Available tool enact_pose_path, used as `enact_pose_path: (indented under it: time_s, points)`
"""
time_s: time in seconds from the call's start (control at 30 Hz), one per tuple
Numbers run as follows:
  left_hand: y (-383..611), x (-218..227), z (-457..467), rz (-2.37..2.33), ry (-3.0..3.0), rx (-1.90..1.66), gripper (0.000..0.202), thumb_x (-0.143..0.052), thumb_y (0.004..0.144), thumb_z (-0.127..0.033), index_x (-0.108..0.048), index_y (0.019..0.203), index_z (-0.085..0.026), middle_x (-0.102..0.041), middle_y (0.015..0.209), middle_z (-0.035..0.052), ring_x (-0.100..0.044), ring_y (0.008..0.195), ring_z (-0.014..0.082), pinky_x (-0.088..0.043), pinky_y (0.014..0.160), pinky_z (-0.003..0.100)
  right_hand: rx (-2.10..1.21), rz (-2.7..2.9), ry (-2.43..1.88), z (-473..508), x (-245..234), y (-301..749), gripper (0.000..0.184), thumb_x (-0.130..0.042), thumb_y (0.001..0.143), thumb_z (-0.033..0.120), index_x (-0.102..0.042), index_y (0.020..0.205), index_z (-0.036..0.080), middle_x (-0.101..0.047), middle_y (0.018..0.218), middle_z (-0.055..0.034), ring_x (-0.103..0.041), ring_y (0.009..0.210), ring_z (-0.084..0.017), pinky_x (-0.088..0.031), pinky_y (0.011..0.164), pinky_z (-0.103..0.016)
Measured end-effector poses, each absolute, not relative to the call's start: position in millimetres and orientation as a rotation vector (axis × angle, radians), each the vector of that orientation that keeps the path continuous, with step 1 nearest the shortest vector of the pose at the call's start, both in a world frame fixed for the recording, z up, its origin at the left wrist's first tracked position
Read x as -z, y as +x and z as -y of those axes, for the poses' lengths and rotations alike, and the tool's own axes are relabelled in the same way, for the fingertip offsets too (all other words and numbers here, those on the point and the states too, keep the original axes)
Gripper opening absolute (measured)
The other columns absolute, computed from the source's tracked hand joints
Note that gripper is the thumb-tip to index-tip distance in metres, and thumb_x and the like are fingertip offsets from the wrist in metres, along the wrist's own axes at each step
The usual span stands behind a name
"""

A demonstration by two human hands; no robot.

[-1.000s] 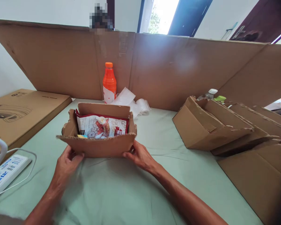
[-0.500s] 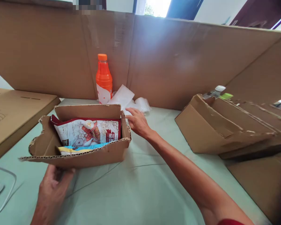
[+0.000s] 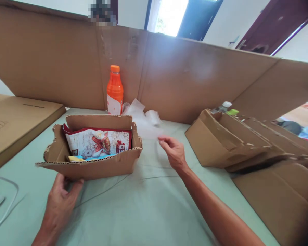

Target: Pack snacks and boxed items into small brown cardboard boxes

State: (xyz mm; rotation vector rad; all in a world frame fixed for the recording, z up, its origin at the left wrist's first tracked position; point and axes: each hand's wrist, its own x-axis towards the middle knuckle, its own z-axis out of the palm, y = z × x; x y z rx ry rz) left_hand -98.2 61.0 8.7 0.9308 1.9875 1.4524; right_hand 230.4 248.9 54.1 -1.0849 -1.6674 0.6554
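Observation:
A small open cardboard box (image 3: pixel 107 171) with torn edges sits on the table, left of centre. In it lie a white and dark red printed food pouch (image 3: pixel 97 141) and a blue and yellow packet (image 3: pixel 92 158). At the box's lower front left edge is my left hand (image 3: pixel 61 200), thumb spread from the fingers; its fingertips are partly hidden by the box. My right hand (image 3: pixel 173 152), to the right of the box, pinches the near end of a translucent white plastic wrap (image 3: pixel 146 126). The wrap stretches back toward an orange drink bottle (image 3: pixel 115 90) standing upright.
Tall cardboard panels (image 3: pixel 169 75) wall off the back. A flat carton (image 3: pixel 23 119) lies at left, near a white cable (image 3: pixel 14 201). On the right stand several cardboard bins (image 3: pixel 213 150), with a clear bottle (image 3: pixel 224 106) showing above one.
My right hand has drawn back toward me and right, and the plastic wrap now stretches to its fingers. My left hand stays by the box. The view has shifted slightly.

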Motion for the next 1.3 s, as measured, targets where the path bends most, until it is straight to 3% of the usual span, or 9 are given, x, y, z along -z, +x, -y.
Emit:
enact_pose_path:
  time_s: [0.23, 0.37, 0.47, 0.57, 0.7, 0.83, 1.0, 1.17, 1.3]
  points:
    - [-97.6, -17.8, -59.1, -2.094, 0.986, -1.378, 0.032, -0.068, 0.074, -0.039, -0.054, 0.099, -0.025, -0.064, 0.087, -0.0039, -0.063, 0.087, 0.0226, -0.05, 0.079, 0.034, -1.1, 1.84, -1.166, -136.3, -19.6, 297.4, 0.013, -0.068, 0.083, 0.034, -0.07, 0.079, 0.022, -0.076, 0.104, -0.0092, -0.064, 0.12, -0.029, -0.048, 0.105, -0.049]
    - [-92.7, -14.6, -53.2, -2.069, 0.966, -1.493, 0.058, -0.07, 0.073, -0.036, -0.052, 0.126, -0.022, -0.065, 0.119, 0.0033, -0.062, 0.111, 0.0271, -0.049, 0.098, 0.04, -0.943, 1.939, -1.151, -110.4, -20.7, 313.9, 0.012, -0.06, 0.085, 0.022, -0.069, 0.092, 0.023, -0.072, 0.121, -0.0099, -0.061, 0.123, -0.026, -0.047, 0.108, -0.049]
    - [-74.5, -15.7, -31.4, -2.152, 0.982, -1.599, 0.08, -0.07, 0.077, -0.038, -0.038, 0.149, -0.024, -0.051, 0.149, 0.0092, -0.052, 0.132, 0.0327, -0.046, 0.106, 0.046, -0.754, 2.149, -1.104, -100.2, -23.7, 318.1, 0.042, -0.059, 0.082, 0.015, -0.064, 0.123, 0.024, -0.064, 0.136, -0.0114, -0.057, 0.13, -0.026, -0.044, 0.11, -0.05]
    - [-46.1, -17.7, -0.4, -2.325, 1.102, -1.506, 0.076, -0.065, 0.085, -0.044, -0.036, 0.153, -0.027, -0.047, 0.154, 0.0098, -0.052, 0.133, 0.0357, -0.056, 0.083, 0.04, -0.512, 2.392, -1.059, -97.5, -22.2, 309.6, 0.063, -0.057, 0.08, 0.009, -0.053, 0.141, 0.023, -0.054, 0.148, -0.0151, -0.051, 0.135, -0.029, -0.044, 0.108, -0.054]
    - [-16.1, -15.0, 22.2, -2.25, 1.493, -1.303, 0.048, -0.059, 0.088, -0.04, -0.058, 0.133, -0.025, -0.054, 0.145, 0.011, -0.055, 0.128, 0.034, -0.047, 0.048, 0.024, -0.276, 2.523, -1.027, -106.3, -12.8, 285.9, 0.05, -0.05, 0.083, 0.002, -0.064, 0.129, 0.018, -0.056, 0.145, -0.0189, -0.054, 0.131, -0.033, -0.049, 0.1, -0.054]
    - [-5.0, -13.5, 12.2, -1.968, 1.925, -1.201, 0.04, -0.057, 0.089, -0.03, -0.061, 0.128, -0.025, -0.057, 0.141, 0.0116, -0.058, 0.127, 0.0306, -0.059, 0.083, 0.038, -0.42, 2.373, -0.955, -108.5, -8.6, 272.4, 0.035, -0.052, 0.088, 0.005, -0.072, 0.111, 0.022, -0.069, 0.128, -0.0135, -0.063, 0.12, -0.027, -0.052, 0.099, -0.051]
    - [16.4, -23.8, 0.9, -1.587, 2.203, -1.06, 0.071, -0.059, 0.087, -0.021, -0.034, 0.154, -0.026, -0.046, 0.154, 0.0136, -0.045, 0.143, 0.03, -0.041, 0.115, 0.051, -1.049, 2.111, -0.953, -79.2, -28.9, 279.4, 0.025, -0.054, 0.095, 0.021, -0.073, 0.11, 0.026, -0.075, 0.115, -0.0055, -0.069, 0.11, -0.021, -0.054, 0.098, -0.039]
    - [45.2, -26.9, 5.8, -1.447, 1.917, -0.92, 0.063, -0.057, 0.088, -0.025, -0.043, 0.149, -0.024, -0.072, 0.119, 0.0101, -0.067, 0.111, 0.0248, -0.053, 0.099, 0.043, -1.404, 1.901, -1.133, -48.8, -41.8, 284.8, 0.024, -0.059, 0.094, 0.035, -0.075, 0.107, 0.023, -0.076, 0.107, -0.004, -0.069, 0.099, -0.022, -0.054, 0.09, -0.034]
    - [58.2, -24.5, -1.4, -1.562, 1.71, -0.895, 0.051, -0.051, 0.09, -0.034, -0.056, 0.139, -0.019, -0.074, 0.095, 0.007, -0.066, 0.079, 0.0201, -0.054, 0.077, 0.034, -1.515, 1.708, -1.178, -42.7, -34.8, 282.4, 0.026, -0.061, 0.091, 0.043, -0.073, 0.098, 0.02, -0.071, 0.085, -0.0019, -0.064, 0.08, -0.018, -0.051, 0.075, -0.029]
